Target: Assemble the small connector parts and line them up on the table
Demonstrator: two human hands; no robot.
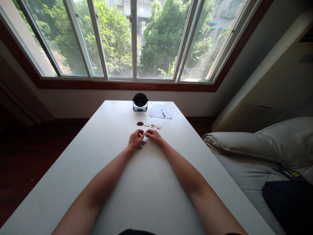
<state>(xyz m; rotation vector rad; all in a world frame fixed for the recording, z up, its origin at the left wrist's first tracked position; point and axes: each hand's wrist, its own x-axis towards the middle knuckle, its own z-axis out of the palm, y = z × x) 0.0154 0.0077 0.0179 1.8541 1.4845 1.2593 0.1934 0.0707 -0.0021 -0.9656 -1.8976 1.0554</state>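
My left hand (136, 138) and my right hand (154, 135) meet over the middle of the white table (117, 117), fingertips pinched close together. Something small and pale seems to be between them, too tiny to name. Just below the fingers lies a cluster of small dark grey pieces (143, 142), partly covered by my left hand. A flat dark piece (139, 148) rests beside my left wrist. Beyond my hands, a round brown disc or opening (140, 124) sits left of a row of small pale dotted cards (147, 125).
A black round fan-like device (140, 100) on a stand is at the table's far edge. To its right lies a printed sheet (156, 111) with a pen (163, 113). A beige sofa (242, 160) with dark cloth (288, 205) flanks the table on the right.
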